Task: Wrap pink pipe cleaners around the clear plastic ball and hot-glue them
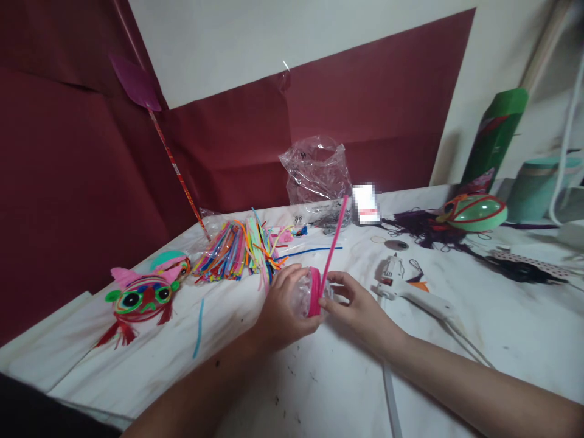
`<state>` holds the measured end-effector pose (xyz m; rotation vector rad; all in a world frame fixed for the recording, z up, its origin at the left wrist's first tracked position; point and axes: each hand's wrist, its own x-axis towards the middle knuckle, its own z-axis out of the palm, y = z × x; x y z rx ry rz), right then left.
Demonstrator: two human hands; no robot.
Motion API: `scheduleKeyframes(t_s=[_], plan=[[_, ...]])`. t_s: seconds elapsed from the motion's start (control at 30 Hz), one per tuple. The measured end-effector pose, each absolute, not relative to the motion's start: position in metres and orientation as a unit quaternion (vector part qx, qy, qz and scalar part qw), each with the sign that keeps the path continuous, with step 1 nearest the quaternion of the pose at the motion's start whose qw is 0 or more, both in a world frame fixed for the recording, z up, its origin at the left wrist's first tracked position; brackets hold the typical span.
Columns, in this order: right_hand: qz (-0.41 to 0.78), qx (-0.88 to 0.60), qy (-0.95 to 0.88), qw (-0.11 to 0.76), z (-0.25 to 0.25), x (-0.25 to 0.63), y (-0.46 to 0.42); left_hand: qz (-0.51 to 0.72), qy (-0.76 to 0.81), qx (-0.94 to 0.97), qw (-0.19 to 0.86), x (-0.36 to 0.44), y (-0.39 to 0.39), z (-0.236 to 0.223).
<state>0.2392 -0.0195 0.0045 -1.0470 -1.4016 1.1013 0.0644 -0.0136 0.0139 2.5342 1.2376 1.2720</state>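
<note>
Pink stem (pixel 332 252) between both hands' fingertips

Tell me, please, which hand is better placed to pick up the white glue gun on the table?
The right hand, probably. The glue gun lies just beside it, on its side. The left hand has its grip around the clear shell with the pink strip.

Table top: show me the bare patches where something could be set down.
Bare table lies near the front edge, between the forearms, and at the right beyond the glue gun. A strip lies between the fish figure and the left hand. Crowded: the strip pile, plastic bag and dark threads.
</note>
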Motion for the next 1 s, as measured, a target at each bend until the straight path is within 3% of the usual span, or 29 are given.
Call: scheduleKeyframes(t_s=[0.13,0.57,1.0], plan=[[0.453,-0.434,-0.579,0.521,0.0065,0.2398,-0.0203,0.4,0.391,0.829,0.003,0.0641,-0.0144,0.0152],[0.437,-0.435,-0.593,0.517,0.0084,0.2395,-0.0248,0.409,0.426,0.8,0.107,0.0641,-0.0117,0.0126],[0.437,-0.423,-0.607,0.512,0.0056,0.2399,-0.0228,0.424,0.408,0.808,0.045,0.0655,-0.0119,0.0103]])
